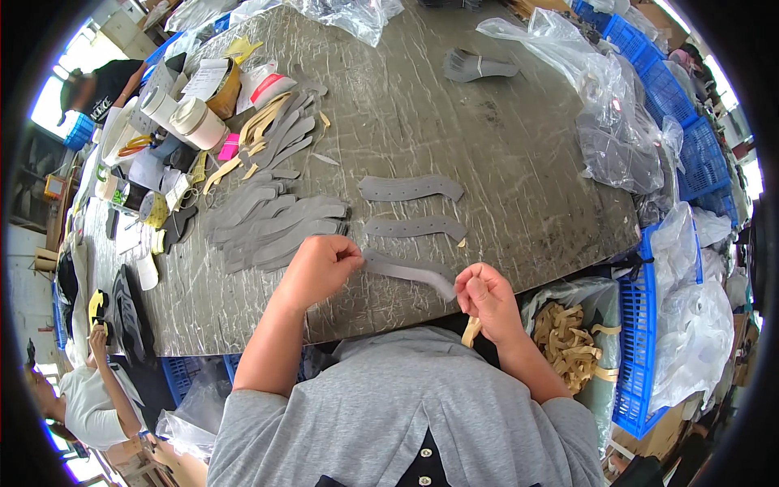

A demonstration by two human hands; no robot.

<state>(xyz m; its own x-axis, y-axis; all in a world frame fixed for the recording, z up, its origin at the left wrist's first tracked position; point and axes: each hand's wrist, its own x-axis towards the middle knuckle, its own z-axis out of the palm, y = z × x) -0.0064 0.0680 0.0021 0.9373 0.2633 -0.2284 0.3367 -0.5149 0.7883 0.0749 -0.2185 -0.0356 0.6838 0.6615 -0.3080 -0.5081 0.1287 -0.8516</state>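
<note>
A curved grey strip (pixel 410 271) lies at the near edge of the table between my hands. My left hand (pixel 324 268) is closed, its fingertips pinching the strip's left end. Just off the right end, the fingers of my right hand (pixel 487 300) are pressed together, and a narrow tan strip (pixel 471 331) hangs below them from the palm side. Beyond, two grey curved pieces with rows of small holes lie crosswise: a nearer piece (pixel 415 226) and a farther piece (pixel 410 189). A spread pile of grey pieces (pixel 272 225) lies beside my left hand.
Containers, papers and a white jar (pixel 197 122) crowd the table's left side. A bundle of grey pieces (pixel 479 66) lies at the far side. At right are clear plastic bags (pixel 617 138), a blue crate (pixel 637 349) and a bag of tan strips (pixel 564 345). Other people stand at left.
</note>
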